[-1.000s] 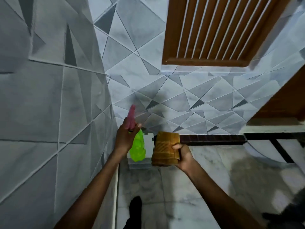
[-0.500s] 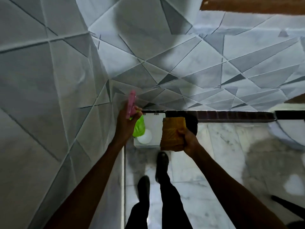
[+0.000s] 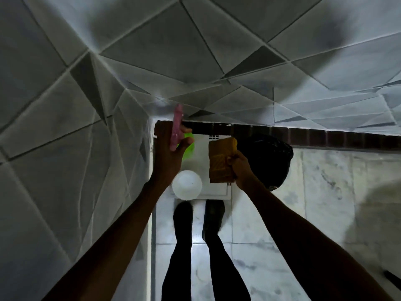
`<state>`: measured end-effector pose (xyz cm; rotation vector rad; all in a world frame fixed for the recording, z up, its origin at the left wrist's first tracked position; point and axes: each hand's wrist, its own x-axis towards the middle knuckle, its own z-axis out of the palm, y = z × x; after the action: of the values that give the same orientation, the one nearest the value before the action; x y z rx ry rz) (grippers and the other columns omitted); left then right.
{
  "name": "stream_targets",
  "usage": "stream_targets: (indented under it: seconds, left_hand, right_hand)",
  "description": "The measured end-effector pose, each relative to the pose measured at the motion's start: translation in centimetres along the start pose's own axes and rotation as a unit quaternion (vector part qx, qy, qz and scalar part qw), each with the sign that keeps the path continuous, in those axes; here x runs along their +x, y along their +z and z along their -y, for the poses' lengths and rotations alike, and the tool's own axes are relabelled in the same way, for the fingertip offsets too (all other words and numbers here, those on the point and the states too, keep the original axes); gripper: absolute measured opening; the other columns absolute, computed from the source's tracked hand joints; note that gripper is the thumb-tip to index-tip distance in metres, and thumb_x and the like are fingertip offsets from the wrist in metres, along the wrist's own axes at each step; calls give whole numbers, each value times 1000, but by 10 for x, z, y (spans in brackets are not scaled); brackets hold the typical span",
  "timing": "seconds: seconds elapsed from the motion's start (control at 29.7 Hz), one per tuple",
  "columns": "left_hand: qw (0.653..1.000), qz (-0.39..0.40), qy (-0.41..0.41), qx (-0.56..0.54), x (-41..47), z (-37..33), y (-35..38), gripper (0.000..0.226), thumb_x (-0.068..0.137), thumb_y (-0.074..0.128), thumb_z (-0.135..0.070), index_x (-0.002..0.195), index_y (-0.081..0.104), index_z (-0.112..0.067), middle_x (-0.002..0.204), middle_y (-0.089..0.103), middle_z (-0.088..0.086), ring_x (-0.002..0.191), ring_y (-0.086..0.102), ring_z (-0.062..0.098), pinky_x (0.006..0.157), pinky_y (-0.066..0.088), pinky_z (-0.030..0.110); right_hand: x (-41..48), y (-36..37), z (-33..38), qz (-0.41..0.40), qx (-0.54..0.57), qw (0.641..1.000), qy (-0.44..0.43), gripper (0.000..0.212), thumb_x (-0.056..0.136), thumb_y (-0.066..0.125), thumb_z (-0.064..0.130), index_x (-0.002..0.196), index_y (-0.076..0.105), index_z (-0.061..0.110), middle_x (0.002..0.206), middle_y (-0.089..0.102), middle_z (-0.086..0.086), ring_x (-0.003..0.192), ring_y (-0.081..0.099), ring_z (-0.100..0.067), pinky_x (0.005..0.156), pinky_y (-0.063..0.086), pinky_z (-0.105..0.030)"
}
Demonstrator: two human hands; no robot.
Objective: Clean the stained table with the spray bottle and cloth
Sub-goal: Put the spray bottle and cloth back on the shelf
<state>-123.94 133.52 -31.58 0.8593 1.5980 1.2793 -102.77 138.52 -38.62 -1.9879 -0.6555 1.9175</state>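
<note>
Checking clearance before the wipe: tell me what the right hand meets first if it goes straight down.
Likely the small white table right below the right hand and its folded cloth, though depth is unclear from overhead.

View from above, looking down past two bare forearms. The left hand (image 3: 168, 157) grips a spray bottle (image 3: 188, 148) with a green body, a pink trigger head pointing up and a round white base toward the camera. The right hand (image 3: 239, 168) clutches a folded yellow-brown cloth (image 3: 220, 161). Both are held over a small white table (image 3: 217, 187) that sits in the corner where two grey tiled walls (image 3: 195, 51) meet. A black bag (image 3: 271, 159) lies just beside the table's right edge. The person's dark-trousered legs stand on a marble floor (image 3: 314, 192) at the table's near edge.
</note>
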Motion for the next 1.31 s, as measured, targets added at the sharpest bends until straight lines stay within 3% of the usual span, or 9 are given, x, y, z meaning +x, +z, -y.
stream_targets:
  seconds: [0.2, 0.3, 0.4, 0.54, 0.67, 0.81, 0.98, 1.15, 1.31]
  left_hand:
    - [1000, 15, 0, -27, 19, 31, 14, 62, 85, 72, -41, 117, 54, 10, 106, 67, -16, 108, 63, 8, 90, 51, 22]
    - [999, 20, -5, -40, 20, 43, 19, 43, 86, 72, -33, 127, 60, -25, 108, 67, -18, 110, 62, 7, 91, 52, 22]
    - [1000, 11, -6, -22, 18, 52, 22, 51, 85, 73, -30, 122, 54, 2, 106, 69, -15, 107, 65, 9, 91, 53, 24]
    - [999, 2, 17, 35, 14, 59, 22, 49, 86, 70, -43, 114, 55, -5, 109, 66, 12, 110, 64, 27, 97, 52, 45]
    - [997, 7, 49, 64, 13, 62, 24, 56, 84, 71, -45, 115, 56, 0, 113, 66, 11, 111, 64, 25, 97, 52, 41]
    - [995, -5, 35, 90, 8, 64, 22, 70, 80, 73, -53, 125, 55, -4, 118, 64, 5, 113, 62, 21, 96, 50, 27]
    - [986, 65, -7, 156, 4, 65, 10, 90, 72, 83, -27, 146, 36, -7, 139, 50, 11, 127, 51, 18, 103, 47, 23]
    - [962, 54, -68, 260, -26, 82, -13, 97, 81, 78, -9, 155, 18, -28, 151, 35, 7, 135, 40, 16, 106, 41, 31]
    - [964, -5, -106, 246, -33, 112, -15, 97, 83, 74, -3, 157, 13, -14, 153, 37, 10, 137, 42, 27, 109, 43, 42]
  right_hand:
    - [70, 12, -14, 0, 16, 999, 29, 40, 99, 46, 5, 138, 49, 16, 128, 62, -17, 106, 65, -35, 75, 58, -46]
    - [86, 12, -19, 4, 30, 999, 25, 33, 99, 48, 3, 129, 52, 15, 130, 60, -17, 113, 62, -38, 86, 55, -53]
    - [88, 13, -23, 24, 41, 998, 37, 35, 99, 49, 3, 131, 51, 17, 129, 61, -15, 114, 61, -38, 87, 54, -52]
    - [89, 13, -28, 45, 55, 997, 26, 38, 100, 47, 3, 136, 48, 15, 122, 63, -11, 105, 64, -31, 76, 56, -43]
    - [95, 19, -32, -35, -104, 993, -45, 24, 101, 47, 9, 123, 52, 17, 113, 61, -4, 102, 62, -26, 90, 56, -49]
    - [89, 24, -28, -159, -342, 921, -101, 37, 99, 56, 20, 133, 51, 7, 130, 56, -12, 116, 58, -28, 94, 50, -39]
    - [64, 18, -27, -198, -377, 895, -135, 34, 97, 57, 14, 130, 53, 8, 128, 54, -13, 110, 60, -28, 87, 55, -39]
    - [36, 32, -52, 8, -396, 909, -134, 4, 99, 58, 13, 101, 58, 9, 92, 58, 0, 90, 61, -19, 62, 45, -10]
    - [27, 52, -91, 57, -413, 902, -115, 56, 93, 68, 37, 139, 51, 9, 122, 66, -14, 110, 64, -30, 95, 53, -43]
